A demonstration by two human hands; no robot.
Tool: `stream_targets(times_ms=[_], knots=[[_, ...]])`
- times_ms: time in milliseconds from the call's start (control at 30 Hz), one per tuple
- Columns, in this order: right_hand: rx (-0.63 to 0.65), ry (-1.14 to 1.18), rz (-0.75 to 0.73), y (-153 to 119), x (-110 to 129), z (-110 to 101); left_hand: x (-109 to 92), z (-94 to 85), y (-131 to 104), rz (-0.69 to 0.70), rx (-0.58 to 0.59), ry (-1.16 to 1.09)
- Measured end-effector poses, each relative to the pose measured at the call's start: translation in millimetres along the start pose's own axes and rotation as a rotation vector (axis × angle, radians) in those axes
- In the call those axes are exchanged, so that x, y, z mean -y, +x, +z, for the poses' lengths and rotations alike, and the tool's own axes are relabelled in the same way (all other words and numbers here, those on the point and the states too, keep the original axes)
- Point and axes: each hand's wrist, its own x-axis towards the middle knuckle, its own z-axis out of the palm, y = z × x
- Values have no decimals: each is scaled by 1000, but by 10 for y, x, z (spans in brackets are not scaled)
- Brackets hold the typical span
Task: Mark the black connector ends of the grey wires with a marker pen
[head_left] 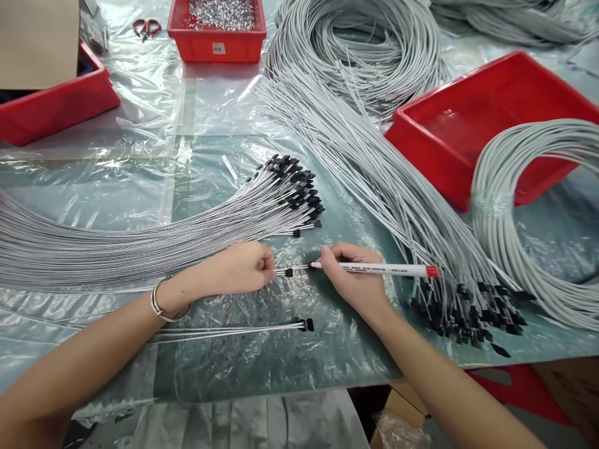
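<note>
My left hand point(250, 267) is closed in a pinch around a thin grey wire, whose small black end piece point(289, 272) sticks out to the right of my fingers. My right hand point(358, 277) grips a white marker pen point(390, 269) with a red end. The pen's tip points left, close to the wire end held by my left hand; whether they touch I cannot tell. Just behind my left hand lies a large bundle of grey wires point(187, 240) with black tips. In front of it are several wires point(243, 328) with black ends point(306, 325), lying apart from the bundle.
A second bundle of wires point(374, 162) with black ends crosses the right side. Coiled wires point(355, 37) lie at the back, another coil point(496, 199) leans over a red tray point(449, 125). A red bin point(215, 50) holds small metal parts. Red-handled scissors point(146, 28) lie nearby.
</note>
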Motion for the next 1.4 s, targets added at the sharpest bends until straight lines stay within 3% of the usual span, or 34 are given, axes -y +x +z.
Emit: stream_targets(times_ms=[900, 1067, 1167, 1300, 1400], knots=[[18, -15, -52, -2, 28, -25, -7, -4, 13, -2, 2, -10], [-47, 206, 45, 49, -46, -55, -42, -16, -24, -13, 13, -10], [-98, 483, 124, 107, -71, -71, -144, 46, -165, 113, 64, 42], [-112, 760, 204, 157, -5, -86, -278, 143, -409, 349, 143, 270], [-103, 819, 230, 158, 44, -88, -304, 91, -479, 343, 140, 351]])
